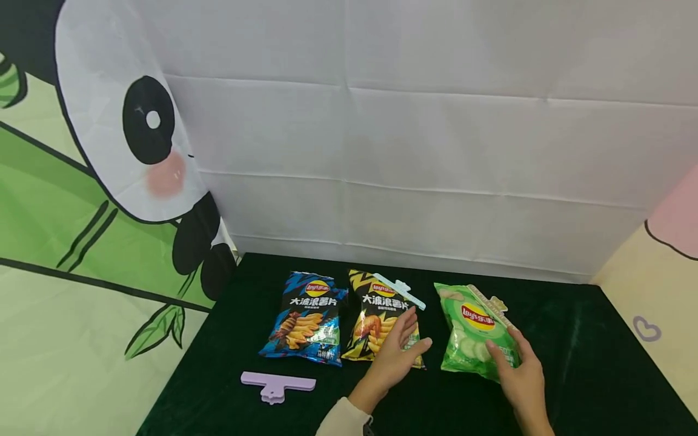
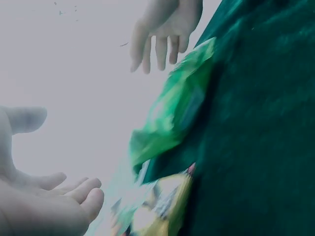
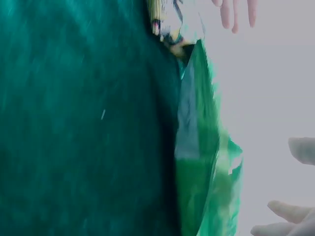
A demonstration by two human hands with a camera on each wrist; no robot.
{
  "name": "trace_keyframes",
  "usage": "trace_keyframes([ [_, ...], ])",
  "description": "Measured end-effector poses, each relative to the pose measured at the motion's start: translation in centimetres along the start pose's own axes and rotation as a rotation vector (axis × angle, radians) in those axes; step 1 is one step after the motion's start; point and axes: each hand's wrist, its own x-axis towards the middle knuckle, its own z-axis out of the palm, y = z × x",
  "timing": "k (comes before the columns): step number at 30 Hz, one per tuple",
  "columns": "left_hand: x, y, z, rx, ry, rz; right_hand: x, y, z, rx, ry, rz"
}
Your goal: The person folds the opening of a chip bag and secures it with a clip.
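Observation:
A green bag of chips (image 1: pixel 471 339) lies on the right, with a cream sealing clip (image 1: pixel 487 304) across its top edge. My right hand (image 1: pixel 523 375) is over its lower right side; in the right wrist view its fingers (image 3: pixel 290 212) are spread, apart from the bag. Left of it, a yellow-and-black chip bag (image 1: pixel 362 318) carries a light blue clip (image 1: pixel 400 292) at its top corner. My left hand (image 1: pixel 391 360) overlaps this bag's lower right part, its fingers extended and thumb apart. Neither hand holds anything.
A blue chip bag (image 1: pixel 305 321) without a clip lies at the left. In front of it sits a loose purple sealing clip (image 1: pixel 278 384). Dark green cloth (image 1: pixel 578 357) covers the table, and a white curtain (image 1: pixel 436 151) hangs behind it.

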Motion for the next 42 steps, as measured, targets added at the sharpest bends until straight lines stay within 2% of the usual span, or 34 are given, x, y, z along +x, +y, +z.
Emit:
trace_keyframes([
  [5, -1.0, 1.0, -2.8, 0.020, 0.069, 0.053, -0.8, -1.5, 1.0, 0.010, 0.064, -0.080],
  [9, -1.5, 1.5, -4.9, 0.046, 0.131, 0.076, -1.4, -2.9, 2.2, 0.132, 0.102, -0.145],
  [12, -1.9, 1.4, -6.5, 0.082, 0.198, 0.056, -1.8, -4.2, 3.6, 0.219, 0.075, -0.183],
  [19, -4.2, 0.5, -11.4, 0.166, 0.361, -0.057, -4.3, -7.3, 9.0, 0.323, -0.076, -0.218],
  [24, -5.7, 0.1, -15.5, 0.240, 0.406, -0.093, -6.7, -9.3, 13.1, 0.382, -0.238, -0.274],
  [27, -6.3, 0.0, -17.7, 0.287, 0.429, -0.131, -7.5, -10.5, 15.1, 0.420, -0.354, -0.306],
  [30, -6.1, -0.2, -19.3, 0.316, 0.446, -0.170, -7.6, -11.6, 16.6, 0.476, -0.463, -0.301],
  [34, -5.3, -1.0, -20.6, 0.320, 0.430, -0.221, -7.6, -12.6, 18.4, 0.528, -0.557, -0.230],
  [42, -5.1, -2.6, -22.0, 0.287, 0.403, -0.319, -7.9, -13.7, 21.7, 0.430, -0.561, -0.082],
])
